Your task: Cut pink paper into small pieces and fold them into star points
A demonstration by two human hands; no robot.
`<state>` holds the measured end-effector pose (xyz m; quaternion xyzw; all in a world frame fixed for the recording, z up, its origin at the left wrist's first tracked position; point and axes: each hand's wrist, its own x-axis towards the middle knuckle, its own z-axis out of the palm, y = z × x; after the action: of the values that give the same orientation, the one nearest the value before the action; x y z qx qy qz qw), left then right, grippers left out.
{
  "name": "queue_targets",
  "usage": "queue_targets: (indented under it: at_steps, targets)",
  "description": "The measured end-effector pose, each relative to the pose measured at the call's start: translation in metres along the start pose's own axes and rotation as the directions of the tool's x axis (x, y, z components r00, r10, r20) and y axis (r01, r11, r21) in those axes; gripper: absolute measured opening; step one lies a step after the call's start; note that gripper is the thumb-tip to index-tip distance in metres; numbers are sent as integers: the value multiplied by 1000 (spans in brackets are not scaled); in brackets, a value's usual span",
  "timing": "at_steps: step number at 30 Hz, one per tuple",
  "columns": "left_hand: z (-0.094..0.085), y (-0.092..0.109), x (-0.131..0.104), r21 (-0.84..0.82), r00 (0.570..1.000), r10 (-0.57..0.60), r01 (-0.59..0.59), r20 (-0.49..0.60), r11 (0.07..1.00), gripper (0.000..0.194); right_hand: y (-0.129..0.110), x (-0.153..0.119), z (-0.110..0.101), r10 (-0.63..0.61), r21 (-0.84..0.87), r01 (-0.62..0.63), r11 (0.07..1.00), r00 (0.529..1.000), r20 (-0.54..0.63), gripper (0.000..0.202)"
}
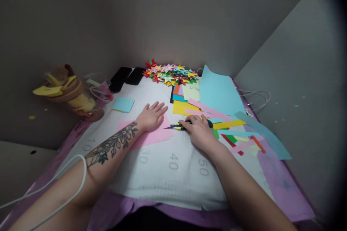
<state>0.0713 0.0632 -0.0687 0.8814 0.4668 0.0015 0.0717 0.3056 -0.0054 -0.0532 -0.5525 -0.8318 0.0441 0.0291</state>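
Observation:
My left hand [152,116] lies flat with its fingers stretched out, pressing on pink paper [153,138] on the white covering. A crease or cut line runs across this paper; I cannot tell which. My right hand [199,130] is closed around a black and yellow utility knife [179,126]. Its dark tip points left and reaches the right edge of the pink paper. Part of the knife is hidden under my fingers. Left of my left hand rests a small stack of light blue paper squares [124,104].
Folded paper stars [170,73] are heaped at the back, beside two black phone-like objects [135,76]. Coloured strips [229,124] and a large light blue sheet [219,92] lie on the right. A brown pot [67,92] stands left. A white cable [85,173] crosses my left forearm.

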Motion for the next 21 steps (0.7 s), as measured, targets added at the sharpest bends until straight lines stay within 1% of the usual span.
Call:
queue_targets:
  at_steps: [4, 6, 9, 11, 12, 14, 15, 18, 21]
  targets:
    - [1, 0, 1, -9, 1000, 7, -7, -1, 1000, 52, 2, -5, -4, -2, 4, 2, 1000, 1000, 22, 55]
    - [1, 1, 0, -14, 1000, 3, -3, -25, 1000, 51, 2, -6, -5, -4, 10, 3, 1000, 1000, 25, 55]
    - [-5, 2, -5, -38, 990, -43, 38, -136, 999, 46, 3, -6, -5, 1, 28, -2, 1000, 1000, 29, 54]
    - [-11, -1, -15, -60, 971, -114, 103, -210, 993, 40, 4, -6, -4, 0, 45, -1, 999, 1000, 20, 55]
    - [-14, -4, -21, -70, 962, -155, 143, -225, 987, 39, 5, -6, -3, -3, 54, 2, 999, 1000, 13, 55]
    - [-21, -12, -35, -95, 950, -236, 220, -207, 971, 37, 6, -6, -2, -7, 70, 7, 998, 1000, 0, 56]
    - [-23, -17, -42, -113, 952, -248, 231, -182, 967, 37, 7, -6, -2, -7, 78, 7, 997, 1000, -4, 56]
    - [-27, -29, -58, -181, 963, -231, 205, -137, 962, 35, 8, -6, -2, -2, 105, 5, 994, 1000, -24, 56]
    - [-31, -31, -66, -267, 981, -188, 166, -58, 949, 39, 10, -5, -3, -5, 135, 12, 991, 999, -52, 56]
